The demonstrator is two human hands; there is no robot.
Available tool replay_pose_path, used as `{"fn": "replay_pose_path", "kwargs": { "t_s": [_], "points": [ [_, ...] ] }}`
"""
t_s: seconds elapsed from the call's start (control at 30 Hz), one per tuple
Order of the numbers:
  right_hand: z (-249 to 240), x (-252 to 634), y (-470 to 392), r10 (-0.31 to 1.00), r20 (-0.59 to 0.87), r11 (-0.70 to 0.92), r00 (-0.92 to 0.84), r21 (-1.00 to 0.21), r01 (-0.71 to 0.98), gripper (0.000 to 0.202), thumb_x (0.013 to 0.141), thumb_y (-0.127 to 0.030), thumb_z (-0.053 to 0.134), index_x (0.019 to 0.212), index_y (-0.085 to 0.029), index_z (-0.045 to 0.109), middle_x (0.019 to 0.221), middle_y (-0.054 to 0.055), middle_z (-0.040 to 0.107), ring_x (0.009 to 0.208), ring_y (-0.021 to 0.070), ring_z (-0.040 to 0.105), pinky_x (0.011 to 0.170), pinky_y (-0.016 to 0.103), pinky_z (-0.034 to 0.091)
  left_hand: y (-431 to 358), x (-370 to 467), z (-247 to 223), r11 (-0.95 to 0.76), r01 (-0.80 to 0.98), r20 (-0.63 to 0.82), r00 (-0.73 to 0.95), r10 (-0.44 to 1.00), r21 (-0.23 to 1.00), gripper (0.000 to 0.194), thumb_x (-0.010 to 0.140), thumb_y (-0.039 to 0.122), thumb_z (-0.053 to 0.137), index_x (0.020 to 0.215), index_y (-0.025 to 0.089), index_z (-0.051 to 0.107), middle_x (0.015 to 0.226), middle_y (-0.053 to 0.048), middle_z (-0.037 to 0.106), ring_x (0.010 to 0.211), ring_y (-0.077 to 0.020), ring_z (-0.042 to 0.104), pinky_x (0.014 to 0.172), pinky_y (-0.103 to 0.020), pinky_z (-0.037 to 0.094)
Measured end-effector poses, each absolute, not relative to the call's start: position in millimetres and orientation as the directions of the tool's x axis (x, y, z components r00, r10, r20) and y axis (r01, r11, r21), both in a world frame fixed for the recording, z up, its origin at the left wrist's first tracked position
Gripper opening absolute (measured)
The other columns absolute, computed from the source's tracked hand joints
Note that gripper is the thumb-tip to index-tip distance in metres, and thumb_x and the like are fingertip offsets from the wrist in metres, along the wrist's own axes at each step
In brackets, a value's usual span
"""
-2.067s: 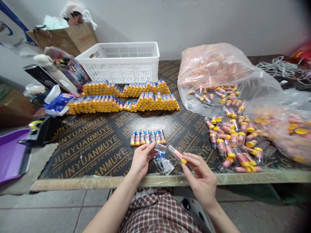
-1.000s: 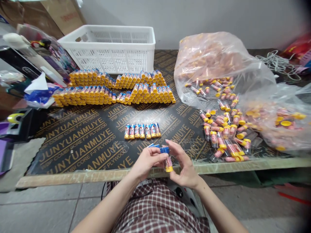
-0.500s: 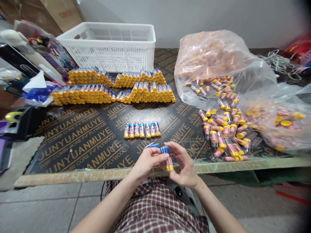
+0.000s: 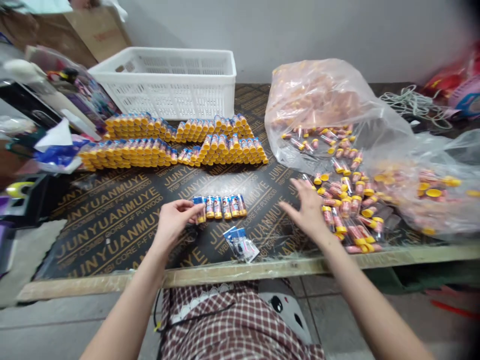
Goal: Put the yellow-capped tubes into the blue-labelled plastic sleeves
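My left hand [image 4: 174,222] pinches a small labelled tube [image 4: 201,212] with a blue top and yellow cap at the left end of a short row of similar tubes [image 4: 226,207]. Fingers hide part of this tube. To the right, my right hand [image 4: 309,207] is open, thumb and fingers spread, with nothing in it. It hovers by the left edge of a pile of clear tubes with yellow caps and pink contents [image 4: 348,205]. Between my hands, a few flat printed labels [image 4: 242,245] with blue ends lie near the table's front edge.
Stacked labelled tubes [image 4: 127,152] stand in rows at the back left, before a white plastic basket [image 4: 180,95]. A large clear bag [image 4: 315,95] of tubes lies at the back right, another plastic bag [image 4: 431,185] beside it. A wooden strip [image 4: 262,270] edges the table.
My hands have parted. The left one brought a labelled tube to the row's left end; the right one let go and moved right toward the pile. The labels now lie on the table.
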State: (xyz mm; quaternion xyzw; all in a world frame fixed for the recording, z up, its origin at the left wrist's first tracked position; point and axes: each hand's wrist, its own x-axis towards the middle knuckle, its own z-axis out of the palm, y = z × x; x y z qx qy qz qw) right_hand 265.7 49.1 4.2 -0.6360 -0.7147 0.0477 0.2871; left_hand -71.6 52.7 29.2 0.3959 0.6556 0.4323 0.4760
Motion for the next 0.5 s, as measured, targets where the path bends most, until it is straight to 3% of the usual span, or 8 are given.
{"fn": "replay_pose_path", "kwargs": {
  "t_s": [0.1,0.2,0.33,0.43,0.5],
  "points": [
    [-8.0,309.3,88.3,0.939,0.325,-0.079,0.115,-0.123,0.989,0.047,0.085,-0.038,0.053,0.126,-0.014,0.05,0.112,0.02,0.059,0.109,0.0369,0.048,0.09,0.058,0.028,73.6,-108.9,15.2,0.367,0.334,-0.249,-0.345,0.905,0.868,0.042,0.045,0.045,0.082,0.065,0.012,0.065,0.048,0.0,0.059,0.043,-0.012,0.052,0.046,-0.024,0.042],
    [-15.7,329.5,107.7,0.952,0.288,-0.13,0.101,0.082,0.988,0.038,0.085,-0.035,0.051,0.114,-0.011,0.058,0.094,0.019,0.064,0.099,0.0358,0.048,0.083,0.051,0.028,81.7,-122.9,2.7,0.402,0.436,-0.265,-0.342,0.901,0.805,0.039,0.044,0.045,0.082,0.061,0.014,0.065,0.045,-0.001,0.058,0.043,-0.0146,0.052,0.047,-0.026,0.041],
    [-15.9,333.2,111.7,0.964,0.26,-0.103,0.061,0.15,0.983,0.026,0.082,-0.023,0.047,0.099,-0.01,0.063,0.086,0.019,0.064,0.094,0.0335,0.046,0.079,0.047,0.026,78.1,-113.6,7.4,0.327,0.55,-0.149,-0.343,0.927,0.769,0.031,0.054,0.047,0.077,0.056,0.017,0.067,0.047,-0.004,0.061,0.05,-0.0181,0.055,0.052,-0.027,0.038],
    [-13.4,330.8,111.1,0.964,0.261,-0.089,0.048,0.15,0.985,0.028,0.082,-0.02,0.045,0.103,-0.013,0.063,0.088,0.017,0.064,0.094,0.0325,0.047,0.081,0.047,0.026,64.0,-90.6,19.3,0.197,0.625,0.037,-0.341,0.94,0.755,0.028,0.066,0.046,0.069,0.064,0.018,0.07,0.061,-0.006,0.067,0.059,-0.0194,0.057,0.058,-0.028,0.038],
    [-10.5,325.7,108.6,0.958,0.283,-0.083,0.043,0.133,0.988,0.031,0.083,-0.022,0.044,0.108,-0.014,0.061,0.092,0.016,0.063,0.095,0.0317,0.049,0.084,0.048,0.027,49.2,-67.3,21.4,0.104,0.597,0.053,-0.24,0.969,0.796,0.023,0.071,0.041,0.066,0.068,0.019,0.071,0.066,-0.005,0.069,0.062,-0.0189,0.058,0.061,-0.027,0.039]
  ]
}}
